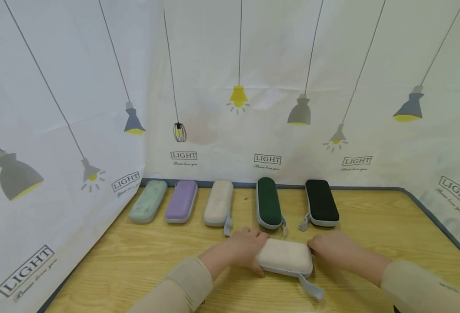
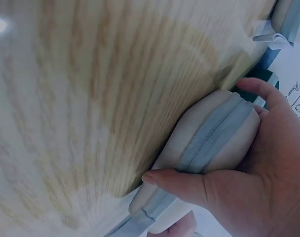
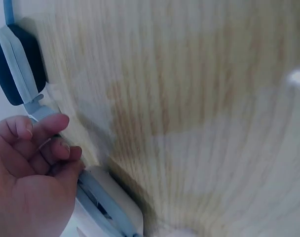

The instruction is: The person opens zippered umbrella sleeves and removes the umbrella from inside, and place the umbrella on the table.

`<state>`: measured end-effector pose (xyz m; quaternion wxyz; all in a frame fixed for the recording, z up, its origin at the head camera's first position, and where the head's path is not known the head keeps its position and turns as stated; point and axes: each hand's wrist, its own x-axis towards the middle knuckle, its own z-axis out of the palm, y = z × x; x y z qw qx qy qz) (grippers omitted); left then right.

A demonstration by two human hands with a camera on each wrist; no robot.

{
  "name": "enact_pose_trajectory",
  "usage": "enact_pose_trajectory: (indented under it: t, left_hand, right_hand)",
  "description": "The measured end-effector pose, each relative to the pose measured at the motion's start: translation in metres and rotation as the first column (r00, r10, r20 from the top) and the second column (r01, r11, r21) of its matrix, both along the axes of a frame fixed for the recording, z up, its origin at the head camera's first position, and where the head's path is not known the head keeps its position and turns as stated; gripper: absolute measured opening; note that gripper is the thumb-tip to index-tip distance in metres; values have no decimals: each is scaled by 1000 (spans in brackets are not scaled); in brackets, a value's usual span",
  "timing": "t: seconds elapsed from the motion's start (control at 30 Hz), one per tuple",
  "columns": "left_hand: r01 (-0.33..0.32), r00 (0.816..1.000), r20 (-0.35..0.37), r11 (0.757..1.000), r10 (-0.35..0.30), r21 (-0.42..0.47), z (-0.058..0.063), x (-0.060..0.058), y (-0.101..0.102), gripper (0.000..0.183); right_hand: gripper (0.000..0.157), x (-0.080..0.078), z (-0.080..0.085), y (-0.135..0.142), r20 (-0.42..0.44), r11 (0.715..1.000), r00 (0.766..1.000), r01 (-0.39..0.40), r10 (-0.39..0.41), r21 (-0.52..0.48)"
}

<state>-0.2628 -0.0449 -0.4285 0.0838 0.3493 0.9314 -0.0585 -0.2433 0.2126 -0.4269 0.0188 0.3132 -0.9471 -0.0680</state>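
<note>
A cream zippered case (image 1: pixel 285 255) with a light blue zip band lies crosswise near the table's front, its fabric strap (image 1: pixel 311 288) trailing off the right corner. My left hand (image 1: pixel 247 250) grips its left end; in the left wrist view the thumb (image 2: pixel 182 186) presses along one side. At the right end, my right hand (image 1: pixel 337 248) has curled fingers and pinches at the case's corner. A short dark gap shows in the zip (image 3: pixel 101 207) beside those fingertips. The zipper pull itself is hidden by the fingers.
Along the back of the wooden table (image 1: pixel 378 226) lie a mint case (image 1: pixel 148 201), a purple case (image 1: pixel 181 201), another cream case (image 1: pixel 218 202), a green case (image 1: pixel 268 202) and a black case (image 1: pixel 321 202). A lamp-printed cloth (image 1: pixel 214 52) encloses the back and sides.
</note>
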Motion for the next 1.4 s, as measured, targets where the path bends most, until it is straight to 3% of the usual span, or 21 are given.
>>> enact_pose_trajectory:
  t: [0.2,0.33,0.5,0.63,0.87,1.1,1.2,1.4]
  left_hand:
    - [6,998,-67,1000,-5,17,-4,10,17,93]
    - [23,998,-55,997,-19,75,-1,17,35,90]
    - [-112,993,-15,990,114,90,-1,21,61,92]
    - [-199,979,-43,978,202,63,-4,24,75,93]
    - [-171,980,-95,984,175,46,-2,27,66,93]
    - [-262,963,-62,964,264,36,-1,22,43,111]
    - [-211,975,-67,977,212,32,-1,23,34,111]
    - [-16,996,-91,1000,17,15,1,24,22,100]
  right_hand:
    - [21,-4,-3,-1,11,999,999,43,-43,-5]
    - [22,-3,-2,-3,27,998,998,55,-54,-13]
    - [22,1,2,-7,27,999,999,46,-45,-27]
    - [22,1,2,-9,28,998,999,45,-44,-34]
    - [25,3,5,-9,12,999,1000,22,-22,-31]
    - [23,12,9,-13,103,998,993,-46,50,-39]
    - [20,15,12,-14,140,993,983,-109,116,-51]
    - [19,20,12,-17,150,973,961,-229,230,-28]
